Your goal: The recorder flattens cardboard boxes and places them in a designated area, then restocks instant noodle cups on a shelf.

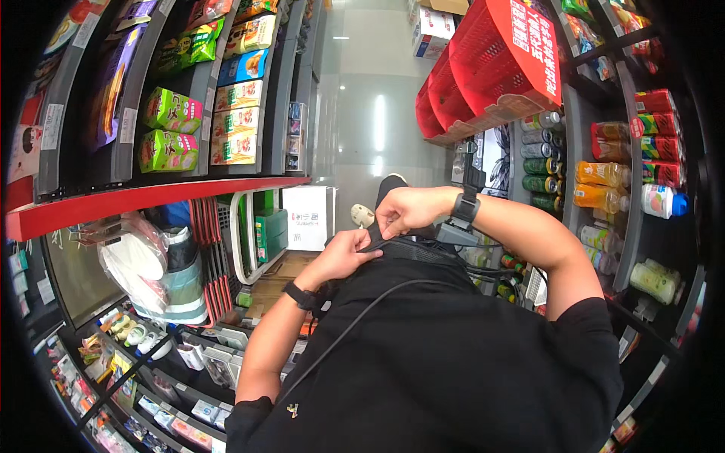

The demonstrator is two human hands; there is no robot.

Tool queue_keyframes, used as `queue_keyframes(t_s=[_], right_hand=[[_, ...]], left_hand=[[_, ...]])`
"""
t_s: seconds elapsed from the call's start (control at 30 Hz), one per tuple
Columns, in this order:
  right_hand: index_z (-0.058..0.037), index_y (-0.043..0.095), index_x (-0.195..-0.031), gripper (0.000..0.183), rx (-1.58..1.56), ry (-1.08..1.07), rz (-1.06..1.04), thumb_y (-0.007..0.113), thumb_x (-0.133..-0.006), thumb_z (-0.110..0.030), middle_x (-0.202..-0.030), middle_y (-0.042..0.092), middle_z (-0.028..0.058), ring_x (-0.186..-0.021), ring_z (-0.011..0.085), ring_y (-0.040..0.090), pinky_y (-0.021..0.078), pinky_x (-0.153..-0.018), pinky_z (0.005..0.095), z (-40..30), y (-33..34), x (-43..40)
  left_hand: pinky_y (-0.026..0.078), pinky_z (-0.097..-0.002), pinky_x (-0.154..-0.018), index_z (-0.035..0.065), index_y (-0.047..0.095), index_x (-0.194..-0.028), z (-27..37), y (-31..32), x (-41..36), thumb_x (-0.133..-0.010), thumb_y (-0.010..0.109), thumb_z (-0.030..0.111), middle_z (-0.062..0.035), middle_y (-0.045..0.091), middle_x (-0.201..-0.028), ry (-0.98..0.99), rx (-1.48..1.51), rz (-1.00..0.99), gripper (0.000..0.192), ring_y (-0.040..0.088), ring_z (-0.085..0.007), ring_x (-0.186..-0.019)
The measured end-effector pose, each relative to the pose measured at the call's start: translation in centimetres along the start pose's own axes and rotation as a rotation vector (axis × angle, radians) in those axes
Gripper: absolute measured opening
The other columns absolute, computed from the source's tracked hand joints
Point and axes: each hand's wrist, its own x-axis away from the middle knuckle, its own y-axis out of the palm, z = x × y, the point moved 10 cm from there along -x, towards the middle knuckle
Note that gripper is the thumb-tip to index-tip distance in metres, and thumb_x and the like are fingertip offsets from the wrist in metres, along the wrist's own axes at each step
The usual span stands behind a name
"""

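Observation:
At waist level my left hand (345,253) pinches the edge of a black mesh-fronted waist pouch (416,252) between thumb and fingers. Against the pouch's upper edge, slightly ahead and to the right, my right hand (410,209) has its thumb and fingertips closed on dark material; a zip or strap there is too small to tell. Both wrists wear black straps with small devices. A black cable (362,323) runs across my black T-shirt (453,362) and other cables leave the pouch on the right.
Snack shelves (187,113) with a red edge (158,201) stand on the left. A red display rack (481,73) and drink shelves (600,170) line the right. A white carton (308,218) and stacked shopping baskets (209,260) are at lower left. Glossy tile floor (368,113) extends ahead.

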Motion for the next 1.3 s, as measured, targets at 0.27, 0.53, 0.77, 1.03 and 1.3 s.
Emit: queue_keyframes(t_s=[0.27, 0.53, 0.77, 1.03, 1.3], right_hand=[[-0.0005, 0.067, -0.088, 0.012, -0.287, 0.328, 0.301, 0.058, -0.089, -0.009, -0.068, 0.062, 0.0019, -0.058, 0.0076, 0.055, 0.0438, -0.052, 0.0227, 4.0, -0.4, 2.9], [0.0008, 0.068, -0.092, 0.018, 0.150, 0.132, 0.131, 0.062, -0.091, -0.016, -0.074, 0.067, 0.0067, -0.065, 0.0162, 0.062, 0.0508, -0.062, 0.0301, 1.5, -0.4, 2.0], [-0.0003, 0.065, -0.082, 0.013, 0.941, -0.005, 0.083, 0.059, -0.079, -0.011, -0.088, 0.061, 0.0117, -0.086, 0.0326, 0.063, 0.0529, -0.076, 0.0417, -0.6, 2.0, 2.0], [-0.0012, 0.066, -0.100, 0.024, 0.905, -0.294, 0.066, 0.059, -0.078, -0.010, -0.091, 0.062, 0.0118, -0.087, 0.0309, 0.062, 0.0511, -0.076, 0.0408, -2.6, 1.9, 5.8], [0.0004, 0.065, -0.100, 0.027, 0.726, -0.138, 0.092, 0.058, -0.074, -0.001, -0.094, 0.065, 0.0143, -0.086, 0.0352, 0.063, 0.0506, -0.076, 0.0425, -2.8, 0.2, 7.8]], left_hand=[[0.028, -0.0240, -0.051, 0.0073, 0.040, -0.071, 2.4, -0.4, 1.3, -0.082, 0.078, 0.015, 0.0062, 0.031, -0.063, 0.121, -0.103, 0.074, 0.041, 0.028, -0.0049, -0.061], [0.030, -0.0267, -0.051, 0.0059, 0.042, -0.072, 2.3, -0.4, 1.0, -0.083, 0.077, 0.018, 0.0029, 0.031, -0.062, 0.118, -0.128, 0.126, 0.039, 0.031, -0.0080, -0.060], [0.031, -0.0287, -0.051, 0.0058, 0.036, -0.068, 1.2, -0.5, 0.8, -0.084, 0.076, 0.020, 0.0012, 0.029, -0.060, 0.059, -0.183, 0.126, 0.044, 0.029, -0.0094, -0.060], [0.031, -0.0263, -0.055, 0.0075, 0.034, -0.070, 1.3, -0.6, 1.9, -0.084, 0.075, 0.012, 0.0040, 0.028, -0.063, 0.231, -0.041, 0.050, 0.044, 0.029, -0.0076, -0.062], [0.029, -0.0283, -0.052, 0.0054, 0.034, -0.071, 1.3, -1.0, 1.4, -0.084, 0.074, 0.013, 0.0009, 0.030, -0.063, 0.255, -0.065, 0.004, 0.043, 0.028, -0.0094, -0.062]])
